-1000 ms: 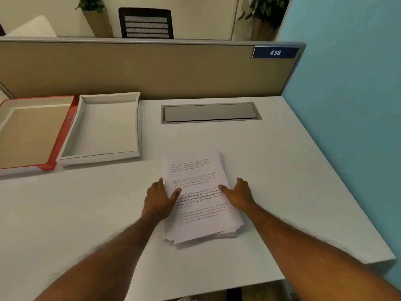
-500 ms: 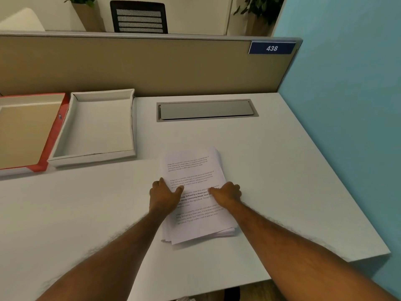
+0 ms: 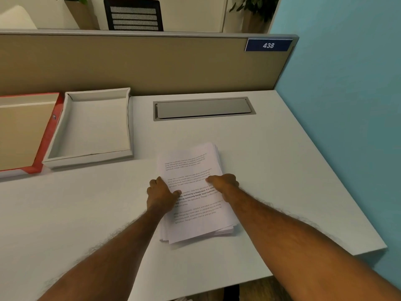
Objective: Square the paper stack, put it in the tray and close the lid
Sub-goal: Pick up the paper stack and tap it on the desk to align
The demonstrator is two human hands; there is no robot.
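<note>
A white desk [image 3: 282,170] sits by a blue wall [image 3: 347,105]. The paper stack [image 3: 195,170] lies flat on the desk, a bit messy, with its sheets not lined up. The left hand [image 3: 160,195] presses on the stack's left edge with its fingers curled. The right hand [image 3: 223,183] presses on the right side, fingers curled too. The tray [image 3: 91,157] sits empty to the left, apart from the stack. The red lid [image 3: 46,146] lies open just beside it.

paper stack [image 3: 195,192]: printed, uneven edges, flat mid-desk | tray [image 3: 91,129]: white, empty, far-left | lid [image 3: 23,131]: red-edged, open
</note>
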